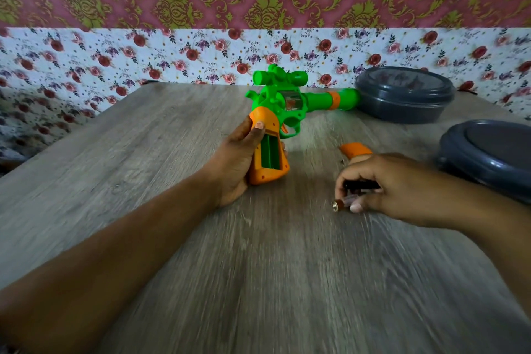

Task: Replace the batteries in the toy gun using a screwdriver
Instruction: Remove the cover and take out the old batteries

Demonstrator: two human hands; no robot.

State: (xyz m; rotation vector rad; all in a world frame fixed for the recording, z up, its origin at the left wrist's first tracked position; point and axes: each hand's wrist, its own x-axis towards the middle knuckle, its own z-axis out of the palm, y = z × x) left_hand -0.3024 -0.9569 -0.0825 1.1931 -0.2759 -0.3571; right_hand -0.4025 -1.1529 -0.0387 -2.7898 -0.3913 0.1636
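Your left hand is clamped on the toy gun at frame centre, its grip bay open and looking empty; keep it steady and check polarity before seating. Your right hand, right of centre, is closed on a battery and something dark, too blurred to identify. The orange cover is half hidden behind that hand; no screwdriver is clearly visible.

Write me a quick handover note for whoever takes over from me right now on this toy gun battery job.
Left hand: grip closed on the green and orange plastic toy gun, its battery bay open and empty.
Right hand: on the grey wood-grain table, fingers closed on a small cylindrical battery and a dark object, possibly another.
Orange battery cover: off, lying beyond the right hand.
Done: cover removed.
Left: insert batteries, refit cover, screw down. Screwdriver not visible.
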